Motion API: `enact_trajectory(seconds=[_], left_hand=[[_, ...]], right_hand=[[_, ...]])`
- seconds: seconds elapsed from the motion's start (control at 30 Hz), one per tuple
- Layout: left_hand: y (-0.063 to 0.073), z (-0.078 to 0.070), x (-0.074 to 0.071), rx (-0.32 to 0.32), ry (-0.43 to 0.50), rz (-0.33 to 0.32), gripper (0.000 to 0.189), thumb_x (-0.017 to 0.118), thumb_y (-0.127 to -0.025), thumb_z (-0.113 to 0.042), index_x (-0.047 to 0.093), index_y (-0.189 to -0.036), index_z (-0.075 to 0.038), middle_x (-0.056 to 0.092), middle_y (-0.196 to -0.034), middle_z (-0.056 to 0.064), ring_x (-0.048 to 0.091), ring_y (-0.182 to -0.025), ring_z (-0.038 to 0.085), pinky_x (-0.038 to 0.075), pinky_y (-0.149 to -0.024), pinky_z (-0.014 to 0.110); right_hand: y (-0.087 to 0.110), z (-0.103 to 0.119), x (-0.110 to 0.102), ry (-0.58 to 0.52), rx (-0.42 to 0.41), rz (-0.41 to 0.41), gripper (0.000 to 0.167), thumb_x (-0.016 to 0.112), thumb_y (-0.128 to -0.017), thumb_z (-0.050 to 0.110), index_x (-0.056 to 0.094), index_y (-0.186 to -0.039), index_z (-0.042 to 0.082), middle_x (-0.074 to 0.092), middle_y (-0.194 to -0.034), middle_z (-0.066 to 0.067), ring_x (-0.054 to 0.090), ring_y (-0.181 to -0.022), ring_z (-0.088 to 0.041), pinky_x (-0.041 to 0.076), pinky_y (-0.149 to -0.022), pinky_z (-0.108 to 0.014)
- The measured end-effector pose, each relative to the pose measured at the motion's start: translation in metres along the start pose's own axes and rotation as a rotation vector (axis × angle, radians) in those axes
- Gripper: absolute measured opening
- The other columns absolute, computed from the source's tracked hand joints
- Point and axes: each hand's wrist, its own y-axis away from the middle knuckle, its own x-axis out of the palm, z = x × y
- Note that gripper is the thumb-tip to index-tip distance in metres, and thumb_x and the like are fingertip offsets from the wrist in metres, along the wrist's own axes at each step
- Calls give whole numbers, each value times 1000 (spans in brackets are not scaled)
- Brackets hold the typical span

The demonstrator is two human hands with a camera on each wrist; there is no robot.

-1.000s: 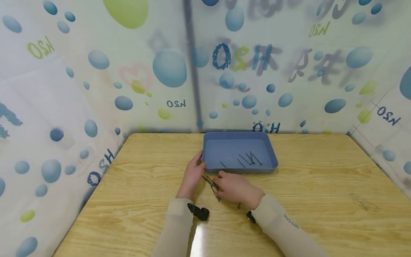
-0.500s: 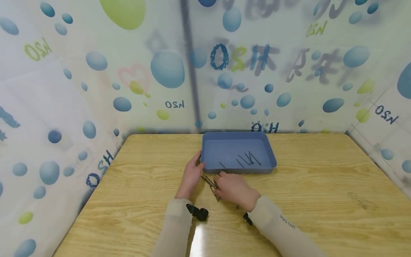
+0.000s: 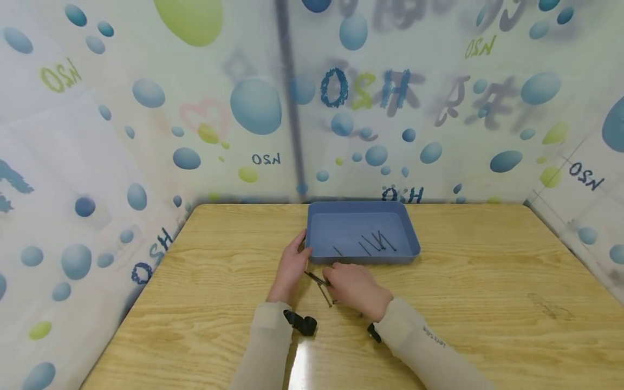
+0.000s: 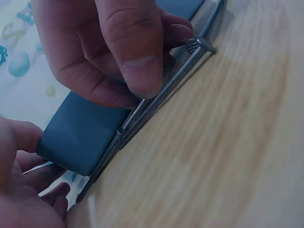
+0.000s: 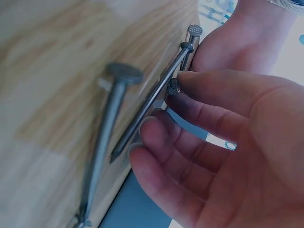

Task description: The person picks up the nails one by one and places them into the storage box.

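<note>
My left hand (image 3: pixel 291 265) holds the left front corner of a blue tray (image 3: pixel 361 260), thumb at the corner and fingers along the side. In front of the tray, my right hand (image 3: pixel 358 287) pinches a steel nail between thumb and index finger; its round head (image 5: pixel 173 86) shows in the right wrist view. Other loose nails lie on the table beside the fingers: one long nail (image 5: pixel 147 107) and a nearer one (image 5: pixel 102 137). In the left wrist view a nail (image 4: pixel 178 73) lies alongside my right thumb. The fingers partly hide the pinched nail.
Several nails (image 3: pixel 384 241) lie inside the tray, mostly toward its right front. The wooden table (image 3: pixel 487 281) reaches back to a patterned curtain (image 3: pixel 439 124). Dark wrist cameras (image 3: pixel 303 323) sit on both sleeves.
My right hand stays almost in place while the nails by its fingertips shift slightly; one nail now lies more apart from the others. The left hand stays at the tray corner.
</note>
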Motion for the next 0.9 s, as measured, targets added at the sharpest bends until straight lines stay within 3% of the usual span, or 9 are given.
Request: enact_trajectory(seconds=[0.37,0.5,0.67,0.73,0.9], left_hand=[[-2,1,1,7,-8,-16,51,47,-90,-14,33,-140,-16,31,-141,-3,22,-131,17,22,-103,38],[2,-7,1,-14,-4,-4,51,46,-90,-12,32,-140,-15,30,-142,-1,21,-131,19,21,-103,40],[1,-7,1,-26,-8,-2,52,46,-90,-14,32,-140,-17,30,-141,-4,21,-131,17,22,-103,39],[-3,2,1,-19,-14,-10,51,46,-90,-16,33,-140,-20,31,-140,-7,22,-130,14,22,-103,37],[-1,0,1,-19,-16,-2,52,46,-90,-15,32,-140,-19,30,-141,-6,22,-130,15,22,-103,38]], right_hand=[[-6,4,1,-4,28,0,16,61,-82,15,56,-66,15,45,-55,4,42,-45,-10,35,-39,-26],[-4,5,-1,-18,60,32,15,61,-80,14,55,-67,14,43,-53,4,40,-43,-10,34,-37,-26],[-3,4,-2,-41,81,92,13,61,-80,16,54,-71,13,42,-51,3,40,-41,-11,33,-37,-26],[-4,3,-2,-44,86,110,12,61,-81,18,54,-72,13,42,-51,2,41,-42,-12,33,-38,-27],[-4,2,-3,-57,78,131,10,59,-82,19,55,-74,14,43,-52,3,42,-42,-12,34,-39,-28]])
